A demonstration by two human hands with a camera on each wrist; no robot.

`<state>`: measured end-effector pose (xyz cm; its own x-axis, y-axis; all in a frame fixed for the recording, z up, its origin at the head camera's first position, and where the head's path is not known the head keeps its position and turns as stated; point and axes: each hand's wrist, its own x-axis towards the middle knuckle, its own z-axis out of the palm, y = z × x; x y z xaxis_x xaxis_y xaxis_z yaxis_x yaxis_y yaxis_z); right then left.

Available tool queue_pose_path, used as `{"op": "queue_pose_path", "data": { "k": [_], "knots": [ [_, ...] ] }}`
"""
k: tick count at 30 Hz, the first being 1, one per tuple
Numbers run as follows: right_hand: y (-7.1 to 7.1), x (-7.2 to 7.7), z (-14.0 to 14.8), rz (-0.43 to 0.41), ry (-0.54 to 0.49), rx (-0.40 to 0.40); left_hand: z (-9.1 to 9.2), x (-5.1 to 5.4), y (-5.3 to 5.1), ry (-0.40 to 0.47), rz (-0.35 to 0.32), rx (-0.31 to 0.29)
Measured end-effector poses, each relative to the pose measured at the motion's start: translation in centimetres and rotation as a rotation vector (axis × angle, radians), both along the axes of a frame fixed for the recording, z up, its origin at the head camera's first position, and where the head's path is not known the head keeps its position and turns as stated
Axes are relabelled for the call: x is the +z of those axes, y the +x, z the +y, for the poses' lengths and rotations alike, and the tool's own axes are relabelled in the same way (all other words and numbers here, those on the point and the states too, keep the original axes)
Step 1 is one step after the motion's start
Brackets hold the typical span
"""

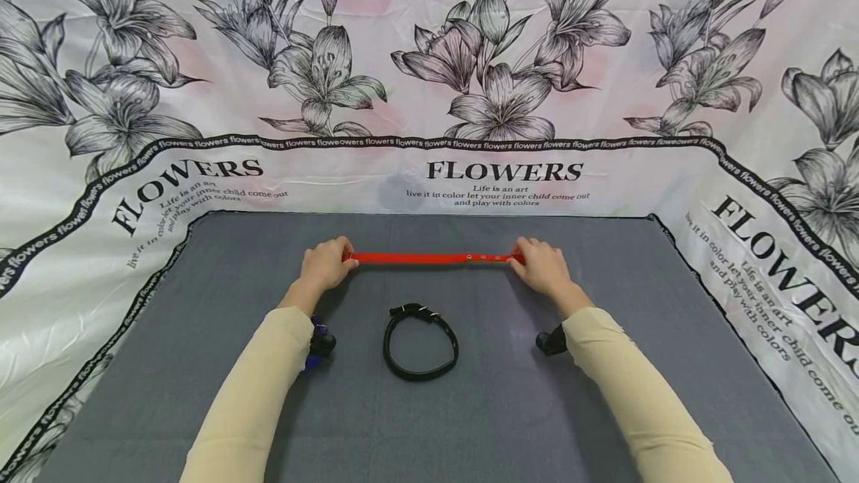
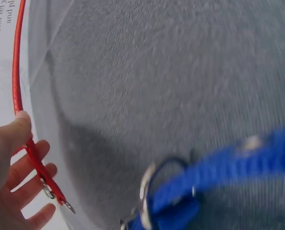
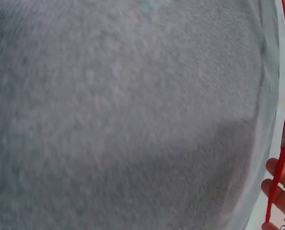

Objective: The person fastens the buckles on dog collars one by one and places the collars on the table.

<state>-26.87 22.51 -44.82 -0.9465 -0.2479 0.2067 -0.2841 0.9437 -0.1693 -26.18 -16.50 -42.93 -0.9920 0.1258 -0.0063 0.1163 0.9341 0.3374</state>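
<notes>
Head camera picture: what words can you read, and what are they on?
"FLOWERS", big, on the white flowery cloth.
"Life is an art", same cloth.
"live it in color let your inner child come out", same cloth.
"and play with colors", same cloth.
"flowers", over and over, on the cloth's black border.
Side copies: some small letters too blurred to read.
I see no words on the red strap.
</notes>
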Motion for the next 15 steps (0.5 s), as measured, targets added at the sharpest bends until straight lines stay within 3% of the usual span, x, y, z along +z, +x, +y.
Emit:
{"op": "queue_pose_path", "data": {
  "k": [9,15],
  "knots": [
    [0.1,0.5,0.4,0.051,-0.074,0.075,-1.2,0.2,0.5,0.104,0.072,-0.011],
    [0.2,0.7,0.6,0.053,-0.121,0.086,-2.4,0.3,1.1,0.111,0.088,0.013]
  ]
}}
